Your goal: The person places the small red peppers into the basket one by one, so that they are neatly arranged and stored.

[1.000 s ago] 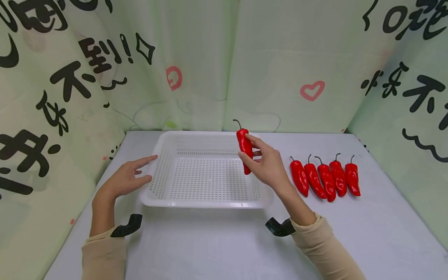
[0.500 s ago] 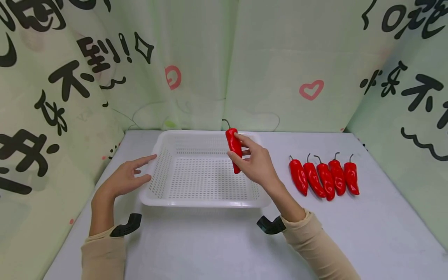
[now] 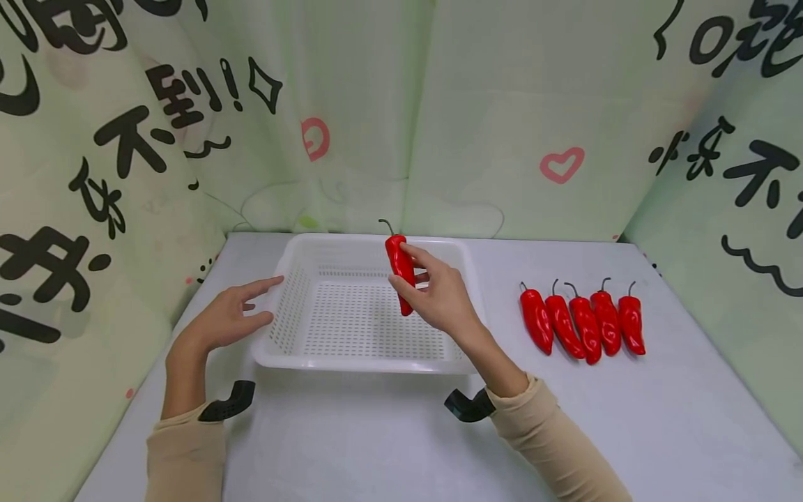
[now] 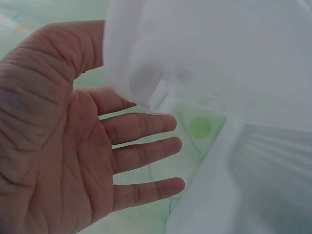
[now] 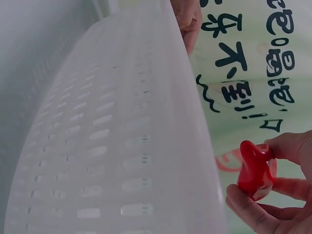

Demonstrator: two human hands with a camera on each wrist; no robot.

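Note:
Held between thumb and fingers of my right hand [image 3: 436, 293], a red chili pepper [image 3: 400, 261] hangs over the right half of a white perforated plastic basket [image 3: 351, 366]. Its curved stem points up and away. The right wrist view shows the pepper [image 5: 256, 170] end-on, pinched above the basket's rim [image 5: 195, 146]. My left hand [image 3: 226, 321] is at the basket's left side, its fingers straight and its thumb apart from them. In the left wrist view the left palm [image 4: 78, 146] faces the camera, with the thumb and index finger partly hidden behind the basket's rim [image 4: 124, 58].
Several more red chili peppers [image 3: 583, 321] lie side by side on the white table [image 3: 677, 390], right of the basket. A pale green curtain [image 3: 477, 139] with black lettering encloses the back and both sides of the table.
My right hand has carried the pepper leftward, from the basket's right side further in over it. The left hand stays at the basket's left rim, and the row of peppers lies as before.

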